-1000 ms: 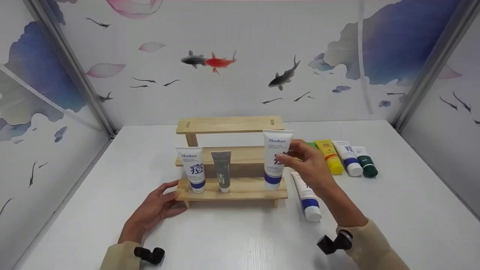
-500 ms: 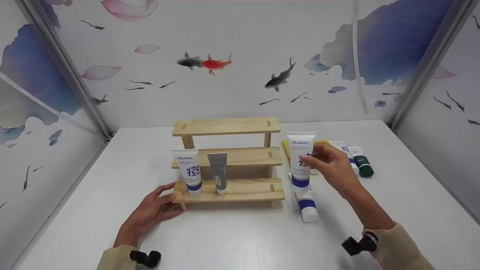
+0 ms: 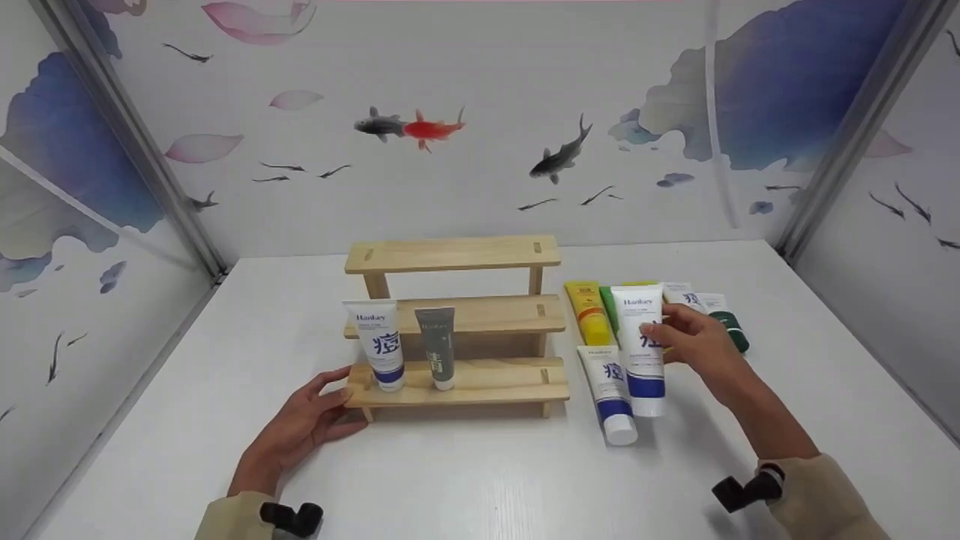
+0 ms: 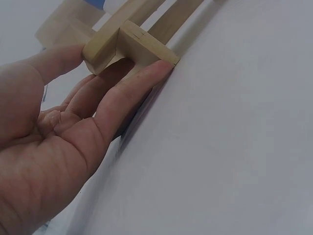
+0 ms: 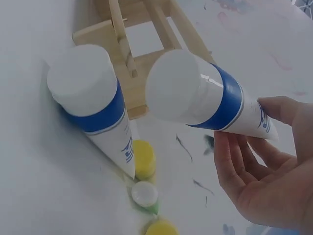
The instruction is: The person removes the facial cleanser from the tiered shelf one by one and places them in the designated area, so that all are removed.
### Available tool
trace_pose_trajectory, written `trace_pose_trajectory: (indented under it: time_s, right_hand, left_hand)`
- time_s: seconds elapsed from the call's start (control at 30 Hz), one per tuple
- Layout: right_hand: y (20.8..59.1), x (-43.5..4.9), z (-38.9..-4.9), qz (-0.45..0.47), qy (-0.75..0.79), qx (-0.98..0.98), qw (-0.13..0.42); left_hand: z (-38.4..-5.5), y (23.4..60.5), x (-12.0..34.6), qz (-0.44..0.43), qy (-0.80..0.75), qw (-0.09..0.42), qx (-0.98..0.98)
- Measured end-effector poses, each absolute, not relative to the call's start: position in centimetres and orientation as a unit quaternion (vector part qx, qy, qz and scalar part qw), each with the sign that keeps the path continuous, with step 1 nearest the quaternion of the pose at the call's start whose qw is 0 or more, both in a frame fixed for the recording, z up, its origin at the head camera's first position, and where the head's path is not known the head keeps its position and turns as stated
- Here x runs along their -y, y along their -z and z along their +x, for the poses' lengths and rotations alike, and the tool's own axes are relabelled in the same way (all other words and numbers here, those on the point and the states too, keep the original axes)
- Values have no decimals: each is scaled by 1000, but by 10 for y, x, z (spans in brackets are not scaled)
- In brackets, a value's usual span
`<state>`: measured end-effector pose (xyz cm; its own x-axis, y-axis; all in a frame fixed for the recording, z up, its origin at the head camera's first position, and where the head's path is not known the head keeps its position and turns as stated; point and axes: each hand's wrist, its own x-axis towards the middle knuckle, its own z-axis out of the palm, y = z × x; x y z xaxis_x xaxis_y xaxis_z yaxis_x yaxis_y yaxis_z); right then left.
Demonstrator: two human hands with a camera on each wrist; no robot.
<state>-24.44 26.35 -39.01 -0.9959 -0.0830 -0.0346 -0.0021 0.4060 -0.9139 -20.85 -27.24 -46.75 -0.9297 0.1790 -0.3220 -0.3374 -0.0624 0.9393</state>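
Observation:
My right hand (image 3: 705, 345) pinches a white squeeze tube (image 3: 643, 367) with a blue band, held cap down to the right of a three-tier wooden display stand (image 3: 495, 381). In the right wrist view, thumb and fingers grip the tube's (image 5: 195, 90) flat end. Another white tube (image 3: 611, 390) lies on the table beside it. My left hand (image 3: 307, 420) holds the left end of the stand's lowest tier. In the left wrist view, the thumb is on the board end (image 4: 100, 54) and a finger lies along the leg. A white tube (image 3: 379, 345) and a grey tube (image 3: 436, 349) stand on that tier.
Behind the held tube lie several more tubes: a yellow one (image 3: 589, 307), a green one (image 3: 609, 304) partly hidden, and a dark green-capped one (image 3: 733, 330). Printed white panels (image 3: 480, 187) enclose the white table (image 3: 450, 480) at the back and sides.
My right hand has carried the white tube off the front of the stand's right side, rightward and down beside the lying white tube. My left hand stays on the stand.

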Motion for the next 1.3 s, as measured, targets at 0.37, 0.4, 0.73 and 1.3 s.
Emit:
trace_pose_trajectory:
  time_s: [0.37,0.4,0.73,1.3]
  right_hand:
    - [403,-283,-258,-12,519,-844,135]
    - [405,-283,-259,-5,517,-844,142]
    - [420,-285,-263,55,471,-857,203]
    - [430,-294,-265,78,427,-868,242]
  left_hand:
    - [-207,466,274,-57,-724,181,-663]
    - [-207,466,274,-58,-725,181,-663]
    - [-208,465,272,-63,-722,181,-664]
    - [-209,468,271,-68,-720,173,-669]
